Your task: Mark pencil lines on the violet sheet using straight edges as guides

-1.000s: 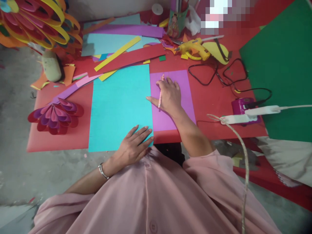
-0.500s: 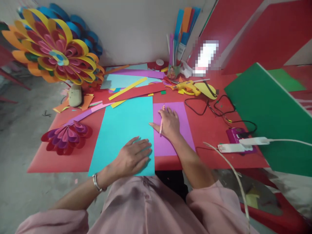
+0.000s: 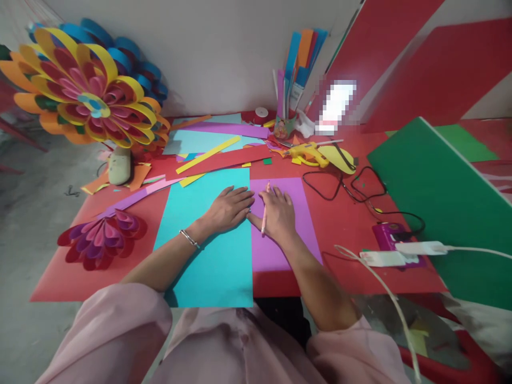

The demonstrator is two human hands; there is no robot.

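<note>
My left hand (image 3: 229, 208) lies flat on the turquoise paper sheet (image 3: 218, 272), its fingers stretched toward the sheet's right edge. My right hand (image 3: 279, 213) rests on the purple paper sheet (image 3: 272, 261), which lies against or partly under the turquoise one; I cannot tell which. A pink pencil (image 3: 264, 217) is held between the thumb and index finger of that hand, its tip pointing away from me. The right thumb reaches to the turquoise sheet's edge, close to the left fingertips.
A paper-loop flower (image 3: 96, 104) stands at the back left, with a smaller purple-pink loop piece (image 3: 104, 237) in front. Behind the sheets lie paper strips (image 3: 224, 160) and a yellow glue gun (image 3: 310, 153). Right are a power strip (image 3: 382, 258), cables and a green board (image 3: 436, 202).
My left hand has slid forward and right, from the near part of the turquoise sheet to beside my right thumb. The right hand stays on the purple sheet with the pencil. The view has tilted slightly up.
</note>
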